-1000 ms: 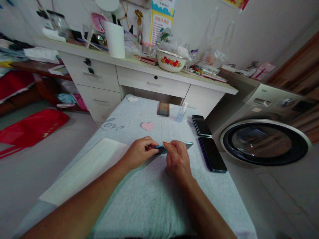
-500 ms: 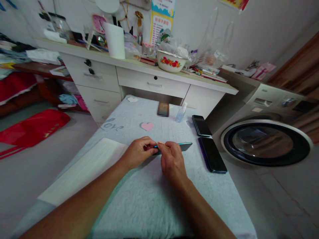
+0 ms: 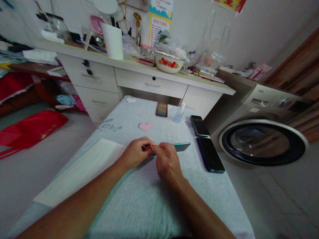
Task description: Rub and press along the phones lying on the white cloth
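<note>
A thin phone with a blue-green edge is held on its side just above the cloth-covered table. My left hand is closed around its left end, fingers pinching the edge. My right hand is closed too, with a small orange cloth between thumb and fingers. That cloth presses on the phone's upper edge, close to my left fingertips. Most of the phone is hidden behind my right hand.
Two dark phones, a smaller one and a larger one, lie at the table's right edge. Farther back are a clear spray bottle and a blurred brown box. A white sheet lies left. A washing machine stands right.
My right hand has slid a little left along the phone's edge with the orange cloth, closing up to my left fingers. The view has shifted slightly.
</note>
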Tool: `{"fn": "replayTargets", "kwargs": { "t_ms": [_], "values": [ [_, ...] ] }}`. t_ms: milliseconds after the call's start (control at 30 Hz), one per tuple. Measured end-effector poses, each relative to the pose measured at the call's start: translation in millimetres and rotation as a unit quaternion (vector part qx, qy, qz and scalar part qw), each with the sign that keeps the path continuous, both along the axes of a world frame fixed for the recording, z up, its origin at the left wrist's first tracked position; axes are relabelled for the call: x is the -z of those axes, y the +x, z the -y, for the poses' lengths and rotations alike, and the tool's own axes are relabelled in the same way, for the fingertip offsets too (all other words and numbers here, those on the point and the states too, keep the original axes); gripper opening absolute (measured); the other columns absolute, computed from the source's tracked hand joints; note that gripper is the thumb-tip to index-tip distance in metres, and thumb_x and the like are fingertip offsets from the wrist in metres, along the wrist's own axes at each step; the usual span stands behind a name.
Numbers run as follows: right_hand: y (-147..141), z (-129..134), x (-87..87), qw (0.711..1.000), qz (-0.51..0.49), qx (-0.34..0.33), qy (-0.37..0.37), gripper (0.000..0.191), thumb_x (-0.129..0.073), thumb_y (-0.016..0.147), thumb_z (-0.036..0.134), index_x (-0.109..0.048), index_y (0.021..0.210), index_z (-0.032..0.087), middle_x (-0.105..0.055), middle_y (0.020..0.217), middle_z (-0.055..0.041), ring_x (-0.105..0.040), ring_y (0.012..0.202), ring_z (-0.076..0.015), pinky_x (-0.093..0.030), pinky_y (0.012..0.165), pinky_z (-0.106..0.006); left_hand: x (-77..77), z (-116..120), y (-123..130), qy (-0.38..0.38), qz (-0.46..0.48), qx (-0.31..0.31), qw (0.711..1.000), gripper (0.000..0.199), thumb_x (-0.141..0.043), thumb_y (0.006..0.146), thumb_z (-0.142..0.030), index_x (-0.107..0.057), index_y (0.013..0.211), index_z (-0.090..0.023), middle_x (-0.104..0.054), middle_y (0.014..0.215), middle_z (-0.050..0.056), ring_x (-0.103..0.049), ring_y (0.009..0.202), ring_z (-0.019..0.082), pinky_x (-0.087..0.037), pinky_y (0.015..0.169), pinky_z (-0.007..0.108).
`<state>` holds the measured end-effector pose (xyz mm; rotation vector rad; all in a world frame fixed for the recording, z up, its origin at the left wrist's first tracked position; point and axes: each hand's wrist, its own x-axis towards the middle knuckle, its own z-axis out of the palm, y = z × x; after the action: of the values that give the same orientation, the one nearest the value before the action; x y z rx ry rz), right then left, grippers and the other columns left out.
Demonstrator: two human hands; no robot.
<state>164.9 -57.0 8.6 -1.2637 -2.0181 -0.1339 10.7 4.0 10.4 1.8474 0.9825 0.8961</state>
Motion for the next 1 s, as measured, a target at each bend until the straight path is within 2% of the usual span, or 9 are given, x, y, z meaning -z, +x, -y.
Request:
{"fn": "replayTargets", "kwargs": {
  "t_ms": [133,267,500,667,867,1000],
  "values": [
    [10.1,-2.4,-1.5,0.999,-0.029,0.017,0.024,0.034,-0.040,0.090,0.009,-0.063,0.114,0.018,-0.055,0.099,-0.0090,-0.050,0.089,-0.0196,-0.046,0.078,-0.032,1.3,0.3,-0.2,0.004,-0.006,-0.008,1.000,0.013,-0.066,0.074,-0.028,-0.068,0.080,-0.017,-0.051,0.070,-0.003,-0.049,0.063,0.011,-0.040,0.060,0.024],
    [24.7,-4.3,0.9,0.997,-0.054,0.054,0.035,0.040,-0.042,0.085,0.005,-0.063,0.115,0.021,-0.054,0.099,-0.0079,-0.050,0.091,-0.0195,-0.046,0.081,-0.035,-1.8,0.6,-2.0,0.010,-0.017,-0.015,1.000,0.012,-0.063,0.074,-0.026,-0.069,0.081,-0.018,-0.053,0.071,-0.002,-0.050,0.065,0.012,-0.040,0.061,0.024],
    [52.7,-6.8,3.4,0.991,-0.055,0.119,0.037,0.035,-0.043,0.085,0.008,-0.065,0.110,0.017,-0.052,0.098,-0.0098,-0.050,0.092,-0.0211,-0.048,0.079,-0.039,-3.5,-0.4,-6.3,0.021,-0.024,-0.040,0.999,0.011,-0.062,0.074,-0.025,-0.068,0.080,-0.018,-0.054,0.072,-0.002,-0.050,0.065,0.012,-0.041,0.061,0.025],
    [67.2,-8.0,2.5,0.984,-0.054,0.163,0.050,0.035,-0.043,0.084,0.009,-0.066,0.108,0.020,-0.052,0.096,-0.0082,-0.051,0.089,-0.0201,-0.048,0.078,-0.038,-0.6,-2.0,-7.9,0.031,-0.024,-0.046,0.998,0.010,-0.061,0.075,-0.024,-0.067,0.081,-0.018,-0.054,0.072,-0.002,-0.051,0.065,0.012,-0.041,0.061,0.024],
    [71.4,-9.8,3.3,0.976,-0.054,0.199,0.063,0.033,-0.043,0.083,0.009,-0.067,0.105,0.018,-0.052,0.094,-0.0079,-0.051,0.085,-0.0197,-0.047,0.077,-0.037,-0.1,-2.4,-8.4,0.032,-0.025,-0.048,0.998,0.009,-0.061,0.075,-0.023,-0.067,0.080,-0.018,-0.053,0.072,-0.002,-0.051,0.065,0.011,-0.041,0.061,0.024],
    [63.3,-9.7,6.0,0.981,-0.057,0.178,0.054,0.035,-0.042,0.084,0.009,-0.065,0.108,0.019,-0.051,0.097,-0.0088,-0.050,0.087,-0.0201,-0.047,0.078,-0.038,0.0,-2.9,-7.7,0.028,-0.025,-0.052,0.998,0.009,-0.061,0.074,-0.024,-0.067,0.079,-0.018,-0.053,0.070,-0.002,-0.050,0.063,0.011,-0.040,0.060,0.024]
  ]
}}
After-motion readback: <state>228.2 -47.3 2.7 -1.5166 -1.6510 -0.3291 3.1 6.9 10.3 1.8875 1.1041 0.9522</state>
